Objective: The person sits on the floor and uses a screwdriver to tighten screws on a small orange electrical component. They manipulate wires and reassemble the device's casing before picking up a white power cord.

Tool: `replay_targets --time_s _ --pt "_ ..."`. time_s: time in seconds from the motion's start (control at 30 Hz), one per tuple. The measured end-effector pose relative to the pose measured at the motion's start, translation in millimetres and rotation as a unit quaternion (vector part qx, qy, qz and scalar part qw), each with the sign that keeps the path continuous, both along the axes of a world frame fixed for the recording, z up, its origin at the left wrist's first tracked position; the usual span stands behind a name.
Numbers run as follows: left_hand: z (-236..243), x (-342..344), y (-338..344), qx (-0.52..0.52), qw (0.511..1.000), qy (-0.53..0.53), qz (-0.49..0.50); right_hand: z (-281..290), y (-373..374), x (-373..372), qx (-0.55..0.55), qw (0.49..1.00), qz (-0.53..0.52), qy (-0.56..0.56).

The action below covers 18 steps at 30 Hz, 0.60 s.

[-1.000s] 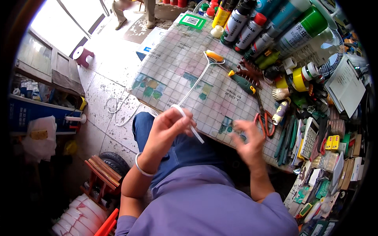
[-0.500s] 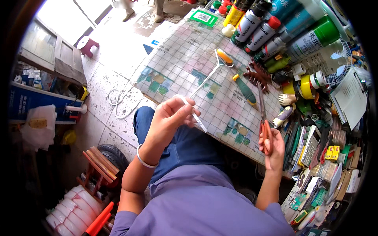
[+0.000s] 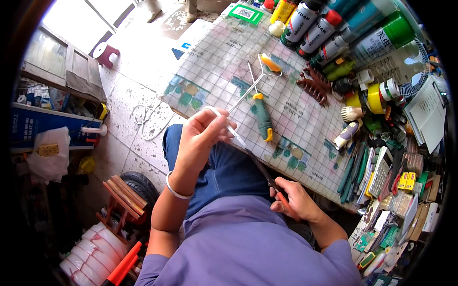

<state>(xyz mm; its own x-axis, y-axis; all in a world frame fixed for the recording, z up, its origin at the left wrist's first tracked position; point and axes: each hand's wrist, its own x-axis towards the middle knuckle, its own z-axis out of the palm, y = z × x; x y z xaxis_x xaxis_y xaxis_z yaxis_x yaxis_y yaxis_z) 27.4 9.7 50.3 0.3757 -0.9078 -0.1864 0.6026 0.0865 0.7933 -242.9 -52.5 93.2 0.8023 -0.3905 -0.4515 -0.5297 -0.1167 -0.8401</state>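
My left hand (image 3: 202,133) pinches the white handle of a long Y-shaped tool (image 3: 246,91), whose forked far end carries an orange, roller-like piece (image 3: 270,63). The handle's lower end sticks out below my fingers. In my right hand (image 3: 298,198) are scissors (image 3: 260,166) with dark, long blades and red-orange handles; the blade tips reach close to that lower end, and I cannot tell whether they touch it. A screwdriver (image 3: 263,117) with a green and yellow grip lies on the table to the right, its thin shank passing beneath the Y-shaped tool.
On the gridded tabletop (image 3: 210,62) stand several spray cans (image 3: 317,34) at the far right. A brown toothed clip (image 3: 313,86), a brush (image 3: 350,113) and a calculator (image 3: 380,178) lie among crowded small goods. A purple stool (image 3: 106,55) is on the floor.
My right hand has brought the scissors left and down, toward the handle in my left hand. The screwdriver now lies farther left, with its shank exposed. My left hand has barely shifted.
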Motion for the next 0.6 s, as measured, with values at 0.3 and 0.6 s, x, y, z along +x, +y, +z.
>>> replay_targets --time_s 0.3,0.6 --pt "1.6 -4.1 0.4 0.017 0.997 -0.071 0.006 -2.9 2.9 3.1 0.002 0.999 -0.041 -0.015" --pt "0.9 -4.9 -0.1 0.016 0.997 -0.073 0.004 -5.8 0.5 2.6 0.052 0.997 -0.064 0.004"
